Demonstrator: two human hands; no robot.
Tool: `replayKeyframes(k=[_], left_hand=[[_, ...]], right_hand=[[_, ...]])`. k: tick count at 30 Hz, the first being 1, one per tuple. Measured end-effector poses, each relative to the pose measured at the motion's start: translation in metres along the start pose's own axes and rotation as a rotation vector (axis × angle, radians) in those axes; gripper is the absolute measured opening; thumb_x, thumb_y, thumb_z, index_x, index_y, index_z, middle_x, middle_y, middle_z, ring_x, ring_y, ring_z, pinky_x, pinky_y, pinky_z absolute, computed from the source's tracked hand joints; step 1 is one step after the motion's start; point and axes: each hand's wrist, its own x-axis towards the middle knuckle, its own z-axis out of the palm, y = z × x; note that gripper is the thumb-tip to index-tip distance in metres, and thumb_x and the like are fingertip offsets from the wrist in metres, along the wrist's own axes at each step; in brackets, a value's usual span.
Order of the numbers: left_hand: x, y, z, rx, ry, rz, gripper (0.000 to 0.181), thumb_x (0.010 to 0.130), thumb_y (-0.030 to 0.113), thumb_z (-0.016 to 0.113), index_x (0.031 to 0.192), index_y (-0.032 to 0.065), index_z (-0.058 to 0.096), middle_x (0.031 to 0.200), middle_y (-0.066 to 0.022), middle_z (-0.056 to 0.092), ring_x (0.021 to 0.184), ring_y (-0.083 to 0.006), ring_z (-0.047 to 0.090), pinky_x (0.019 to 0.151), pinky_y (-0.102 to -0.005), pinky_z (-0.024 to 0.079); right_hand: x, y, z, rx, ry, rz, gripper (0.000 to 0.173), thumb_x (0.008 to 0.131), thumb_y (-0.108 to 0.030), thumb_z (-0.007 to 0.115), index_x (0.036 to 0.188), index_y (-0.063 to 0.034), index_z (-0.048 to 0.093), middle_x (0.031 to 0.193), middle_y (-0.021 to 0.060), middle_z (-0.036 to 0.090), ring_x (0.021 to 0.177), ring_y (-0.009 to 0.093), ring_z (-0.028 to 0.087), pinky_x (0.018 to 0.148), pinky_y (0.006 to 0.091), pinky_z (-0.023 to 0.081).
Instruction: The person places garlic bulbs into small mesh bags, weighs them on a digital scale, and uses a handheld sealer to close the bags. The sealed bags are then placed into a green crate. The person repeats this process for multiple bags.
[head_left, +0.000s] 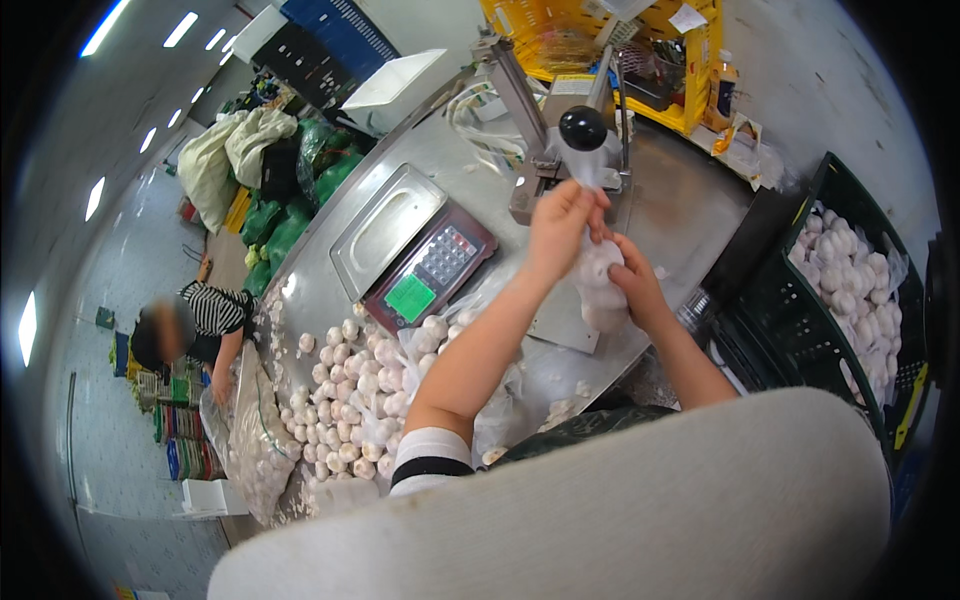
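My left hand (561, 225) pinches the gathered neck of a clear plastic bag of garlic bulbs (602, 300), just in front of a metal bag-sealing device with a black ball knob (582, 128). The bag's loose top reaches up beneath the knob. My right hand (637, 281) holds the same bag from its right side, fingers near the neck and thumb on the bulbs. Left of my hands sits a digital scale (431, 262) with a metal tray (390, 232) and a lit green display. A heap of loose garlic bulbs (345, 405) lies by my left forearm, some in clear bags.
A dark green crate (825, 169) of bagged garlic stands at right. Behind the device are a yellow crate (694, 120) and a bottle (721, 90). Across the steel table (675, 225), another person (217, 315) touches a large garlic sack (259, 435). A white foam box (394, 79) stands beyond.
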Motion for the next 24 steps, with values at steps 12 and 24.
replayKeyframes(k=[12,24], left_hand=[[0.017,0.01,-0.007,0.442,-0.109,0.097,0.022,0.09,0.016,0.041,0.083,-0.0012,0.052,0.062,-0.0047,0.051,0.055,-0.0153,0.053,0.058,-0.0271,0.045],[0.029,-0.007,-0.073,-0.221,0.478,0.349,0.017,0.089,0.015,0.044,0.08,0.0011,0.048,0.059,-0.0029,0.044,0.055,-0.0149,0.048,0.055,-0.0294,0.046]], right_hand=[[0.027,0.012,-0.002,-0.012,0.042,-0.128,0.042,0.078,-0.011,0.05,0.118,-0.0033,0.041,0.107,0.0041,0.05,0.094,0.011,0.048,0.08,0.025,0.04],[0.049,0.016,0.009,-0.316,0.291,-0.503,0.029,0.086,-0.017,0.049,0.109,0.0012,0.049,0.095,0.0049,0.057,0.087,0.01,0.052,0.076,0.0242,0.042]])
